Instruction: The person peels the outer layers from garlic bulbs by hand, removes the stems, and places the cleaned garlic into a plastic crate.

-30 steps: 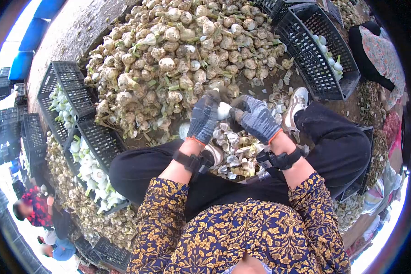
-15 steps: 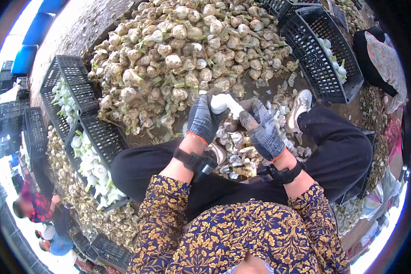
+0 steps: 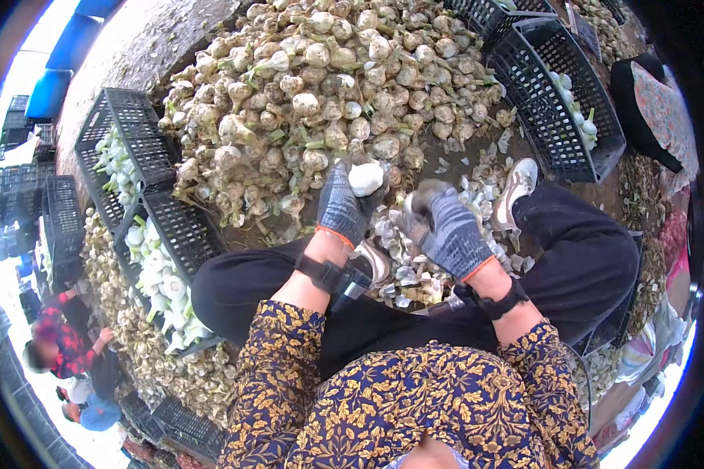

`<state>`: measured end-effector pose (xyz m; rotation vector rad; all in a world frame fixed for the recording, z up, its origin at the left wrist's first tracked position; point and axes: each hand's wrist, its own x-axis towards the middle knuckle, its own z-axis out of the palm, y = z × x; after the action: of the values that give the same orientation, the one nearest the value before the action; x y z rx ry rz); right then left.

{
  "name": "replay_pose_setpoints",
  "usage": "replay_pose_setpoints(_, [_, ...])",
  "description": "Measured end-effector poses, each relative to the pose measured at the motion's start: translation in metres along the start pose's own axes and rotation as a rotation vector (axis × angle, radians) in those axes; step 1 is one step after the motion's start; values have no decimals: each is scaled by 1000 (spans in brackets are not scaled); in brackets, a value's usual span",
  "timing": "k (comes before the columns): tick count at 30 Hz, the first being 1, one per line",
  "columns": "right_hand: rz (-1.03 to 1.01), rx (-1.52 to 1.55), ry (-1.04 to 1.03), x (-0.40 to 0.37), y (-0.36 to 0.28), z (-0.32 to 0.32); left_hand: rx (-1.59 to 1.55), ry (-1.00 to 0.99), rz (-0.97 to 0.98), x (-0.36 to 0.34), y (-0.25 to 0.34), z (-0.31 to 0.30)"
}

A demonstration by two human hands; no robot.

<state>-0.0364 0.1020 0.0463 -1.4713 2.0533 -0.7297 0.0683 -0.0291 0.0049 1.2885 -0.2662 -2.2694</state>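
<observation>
A peeled white garlic bulb [image 3: 365,179] sits in the grip of my left hand [image 3: 342,207], which wears a grey knit glove with an orange cuff. My right hand [image 3: 452,230], gloved the same way, is to the right of the bulb and apart from it. Its fingers are curled and smeared by motion, so I cannot tell what they hold. Papery garlic skins [image 3: 414,266] litter the ground below both hands, between my shoes. Just beyond my hands rises a large heap of unpeeled garlic [image 3: 305,102] with dirty outer skins.
Black crates with cleaned garlic stand on the left, one farther off [image 3: 125,117] and one nearer [image 3: 184,227] by my knee. Another black crate [image 3: 551,102] with white bulbs is at the upper right. People [image 3: 62,344] sit at the far left beside more garlic.
My right hand has come away from the bulb, moving right and slightly down. The bulb stays in my left hand, and the stem end that pointed right no longer shows.
</observation>
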Motion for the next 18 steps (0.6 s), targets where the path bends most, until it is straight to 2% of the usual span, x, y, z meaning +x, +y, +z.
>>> replay_pose_setpoints(2, [-60,97,322,14,0,6,61,0,19,-6,0,4])
replay_pose_setpoints(3, [39,347,310,17,-2,13,123,-1,37,-8,0,6])
replay_pose_setpoints(4, [30,351,306,20,-1,17,121,2,46,-7,-3,4])
replay_pose_setpoints(6, [-58,446,315,33,-2,27,337,-86,140,-2,-5,-5])
replay_pose_setpoints(7, [-39,263,238,36,-13,18,321,-52,79,-8,0,-5])
replay_pose_setpoints(8, [-21,317,253,36,-14,26,236,-26,148,5,-6,-15])
replay_pose_setpoints(10, [-197,282,162,32,-16,33,680,28,381,46,-17,-53])
replay_pose_setpoints(12, [-173,472,-153,28,-35,28,346,159,191,19,0,-34])
replay_pose_setpoints(13, [-121,473,-207,23,-26,41,219,130,165,8,10,-25])
replay_pose_setpoints(14, [-126,473,-210,23,-18,49,122,229,141,15,16,-28])
replay_pose_setpoints(16, [-60,418,-266,23,-6,56,-129,131,248,24,41,-48])
replay_pose_setpoints(18, [-54,260,-292,25,14,62,-218,28,336,3,88,-56])
